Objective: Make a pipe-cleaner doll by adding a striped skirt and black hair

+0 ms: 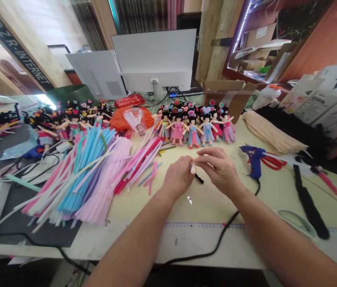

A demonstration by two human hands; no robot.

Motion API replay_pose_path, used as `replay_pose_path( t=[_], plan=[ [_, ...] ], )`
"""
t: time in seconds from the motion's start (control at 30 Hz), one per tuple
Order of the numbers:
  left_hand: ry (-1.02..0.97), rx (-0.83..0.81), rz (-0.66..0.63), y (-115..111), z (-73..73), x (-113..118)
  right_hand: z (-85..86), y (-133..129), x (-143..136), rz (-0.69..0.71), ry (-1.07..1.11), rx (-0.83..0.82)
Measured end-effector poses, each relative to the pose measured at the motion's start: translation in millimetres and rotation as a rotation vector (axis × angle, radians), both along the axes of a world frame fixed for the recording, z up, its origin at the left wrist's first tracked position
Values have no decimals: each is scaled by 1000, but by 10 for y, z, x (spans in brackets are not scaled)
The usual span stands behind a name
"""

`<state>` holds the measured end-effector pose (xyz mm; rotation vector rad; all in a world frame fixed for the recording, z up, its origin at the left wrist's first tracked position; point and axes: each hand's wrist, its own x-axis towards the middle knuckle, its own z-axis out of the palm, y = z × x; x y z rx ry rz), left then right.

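Note:
Over the middle of the pale work surface (210, 207), my left hand (180, 173) is closed round a small cream-coloured piece (192, 168) whose end shows between the hands. My right hand (218, 167) pinches at the same piece from the right, thumb and fingertips together. Just below them a short black strip (199, 179) is visible; whether it joins the piece cannot be made out. A blue glue gun (254, 159) stands to the right of my right hand. Left of my hands lie bundles of pink, blue (81, 175) and lilac (105, 187) fuzzy stems.
Small dolls (194, 133) stand in rows behind my hands, with more (73, 119) at the back left. A black cable (216, 249) crosses the front. Red-handled scissors (273, 161), cream stems (273, 129), a black strip (308, 203) and a white ring (296, 223) lie right.

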<state>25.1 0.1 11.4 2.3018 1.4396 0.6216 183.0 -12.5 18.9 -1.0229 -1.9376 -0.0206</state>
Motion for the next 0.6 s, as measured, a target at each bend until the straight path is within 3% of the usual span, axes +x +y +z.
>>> replay_pose_path(
  t=[0.23,0.37,0.47,0.6],
  plan=[
    [161,71,16,-36,59,-30,-69,32,-9,22,52,-121],
    [45,36,22,-19,30,-64,-22,85,-54,-8,285,-286],
    [-207,-54,70,29,-7,-62,194,263,-78,-44,608,-415],
    [-660,-312,65,79,-19,-19,672,790,-6,-49,895,-430]
  ],
)
